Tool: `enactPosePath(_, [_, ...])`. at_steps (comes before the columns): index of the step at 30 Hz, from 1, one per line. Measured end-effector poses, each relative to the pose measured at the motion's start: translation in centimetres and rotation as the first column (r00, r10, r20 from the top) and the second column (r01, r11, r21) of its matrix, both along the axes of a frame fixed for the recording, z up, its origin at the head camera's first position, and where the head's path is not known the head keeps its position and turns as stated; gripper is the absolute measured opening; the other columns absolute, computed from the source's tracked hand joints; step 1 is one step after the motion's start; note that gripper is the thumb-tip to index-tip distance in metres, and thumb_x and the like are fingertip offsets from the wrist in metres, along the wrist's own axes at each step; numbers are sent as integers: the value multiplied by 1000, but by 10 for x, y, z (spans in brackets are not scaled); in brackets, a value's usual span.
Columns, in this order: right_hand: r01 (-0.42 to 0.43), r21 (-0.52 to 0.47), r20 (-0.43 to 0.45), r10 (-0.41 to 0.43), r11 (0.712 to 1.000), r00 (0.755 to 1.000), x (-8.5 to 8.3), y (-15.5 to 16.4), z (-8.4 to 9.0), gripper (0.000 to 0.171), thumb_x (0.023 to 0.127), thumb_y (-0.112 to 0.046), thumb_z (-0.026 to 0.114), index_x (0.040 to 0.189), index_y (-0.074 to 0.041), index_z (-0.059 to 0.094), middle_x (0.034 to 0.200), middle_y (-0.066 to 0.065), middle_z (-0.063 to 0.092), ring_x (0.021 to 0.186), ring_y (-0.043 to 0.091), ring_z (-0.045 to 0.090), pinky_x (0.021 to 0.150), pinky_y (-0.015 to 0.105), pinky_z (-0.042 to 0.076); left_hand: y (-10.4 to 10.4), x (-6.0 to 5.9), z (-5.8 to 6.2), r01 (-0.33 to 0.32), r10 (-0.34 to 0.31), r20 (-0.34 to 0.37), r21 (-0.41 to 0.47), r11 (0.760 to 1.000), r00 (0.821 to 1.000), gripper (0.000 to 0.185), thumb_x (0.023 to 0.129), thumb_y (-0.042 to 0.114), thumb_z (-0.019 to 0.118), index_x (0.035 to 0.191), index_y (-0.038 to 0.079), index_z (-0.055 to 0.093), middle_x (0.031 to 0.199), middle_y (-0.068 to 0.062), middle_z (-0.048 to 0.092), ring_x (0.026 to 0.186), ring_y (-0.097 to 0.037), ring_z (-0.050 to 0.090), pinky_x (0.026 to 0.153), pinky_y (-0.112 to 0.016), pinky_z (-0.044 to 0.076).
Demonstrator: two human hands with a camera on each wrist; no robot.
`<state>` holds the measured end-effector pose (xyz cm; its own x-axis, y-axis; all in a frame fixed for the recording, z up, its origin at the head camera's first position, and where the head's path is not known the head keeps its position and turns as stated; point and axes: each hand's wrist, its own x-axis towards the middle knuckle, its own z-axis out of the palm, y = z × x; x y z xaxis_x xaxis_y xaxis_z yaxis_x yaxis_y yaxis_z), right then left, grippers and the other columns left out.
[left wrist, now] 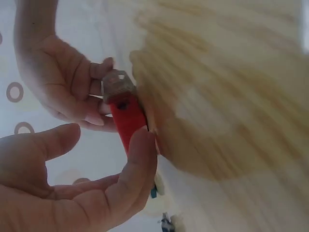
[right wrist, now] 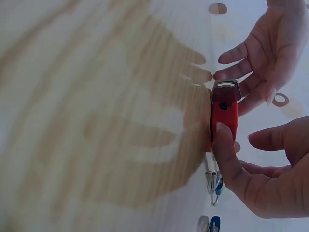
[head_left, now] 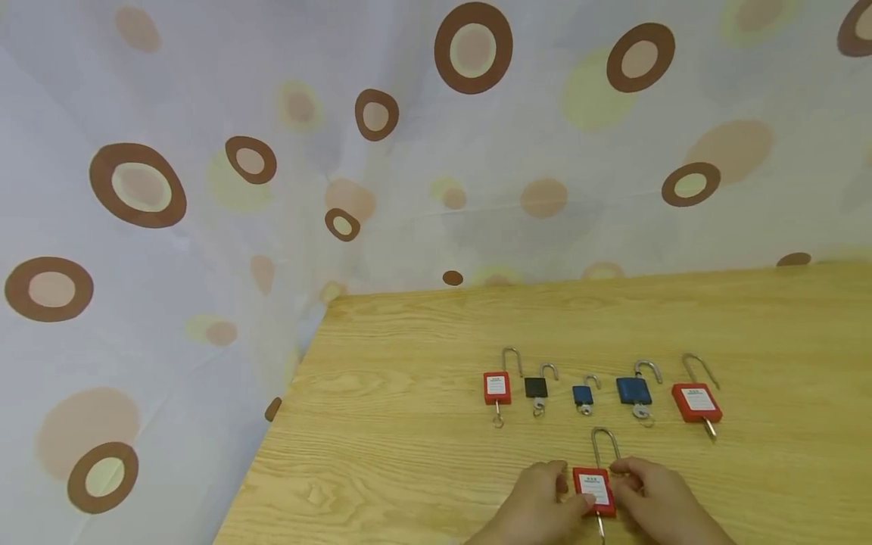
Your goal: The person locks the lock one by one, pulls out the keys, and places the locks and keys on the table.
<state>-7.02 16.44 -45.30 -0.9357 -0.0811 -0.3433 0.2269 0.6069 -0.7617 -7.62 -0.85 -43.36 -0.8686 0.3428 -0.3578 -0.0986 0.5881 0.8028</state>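
A red padlock (head_left: 595, 490) with a white label lies near the front of the wooden table, its long shackle raised and swung out at the far end. A key sticks out of its near end. My left hand (head_left: 538, 503) is at its left, one digit touching the body over the label's lower corner. On the other side my right hand (head_left: 657, 496) touches the edge with a fingertip. In the left wrist view, the padlock (left wrist: 128, 121) lies between both hands. The right wrist view shows one right fingertip against the padlock (right wrist: 225, 113), the other raised digit apart.
Behind, from left to right, stretch a red padlock (head_left: 496, 387), a black padlock (head_left: 536, 387), a small blue padlock (head_left: 582, 395), a larger blue padlock (head_left: 634, 390) and another red padlock (head_left: 697, 401), shackles open, keys in. A patterned curtain (head_left: 409, 166) borders the wooden table (head_left: 381, 424).
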Motion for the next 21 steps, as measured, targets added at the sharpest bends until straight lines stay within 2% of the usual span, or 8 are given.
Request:
enactPosePath(2, [0,-72,35,2,997,999,1,-2,-1,30,91,-6,50,115,12,52,70,1,54,59,14,53,52,24,44,2,1,2,-18,17,18,16,1000,1000,28,85,22,66,98,-2,62,69,4,50,57,-5,44,49,-18,36])
enactPosePath(3, [6,-105,53,-1,994,999,2,-3,-1,29,91,-5,49,115,13,50,69,2,54,57,15,54,51,25,46,4,1,2,-36,36,31,30,999,999,22,85,20,66,89,-1,61,63,4,44,51,-6,38,45,-17,30])
enactPosePath(5, [6,-136,68,4,991,998,3,-4,-1,29,91,-3,50,115,14,48,67,3,54,55,16,56,50,27,49,7,1,1,-67,66,40,33,997,997,19,84,19,67,79,3,58,63,5,44,51,-5,38,45,-16,30])
enactPosePath(9, [12,-147,66,-2,989,998,4,-8,-3,28,91,-2,50,113,14,47,68,4,52,54,16,57,50,27,50,12,3,-3,-102,99,50,57,993,994,17,84,16,66,82,0,63,66,4,53,53,-4,41,47,-15,33])
enactPosePath(13, [29,-137,47,-23,990,999,6,-11,-6,23,90,1,50,111,11,48,69,4,50,54,16,56,49,25,49,15,3,-4,-103,101,48,55,993,994,22,85,14,65,99,-2,67,73,2,61,59,-4,45,51,-15,37])
enactPosePath(17, [60,-121,53,-53,991,997,6,-14,-5,23,91,-1,50,110,10,48,71,4,49,55,16,55,49,25,49,17,4,-5,-144,142,35,66,987,989,17,85,12,64,94,-2,66,71,3,56,59,-4,45,51,-16,38])
enactPosePath(21, [61,-105,17,-59,993,998,6,-15,-2,25,91,-3,50,111,11,48,73,4,52,55,15,55,49,24,47,16,5,-5,-186,187,1,109,976,982,13,84,9,64,95,2,63,73,3,56,62,-3,47,52,-16,40])
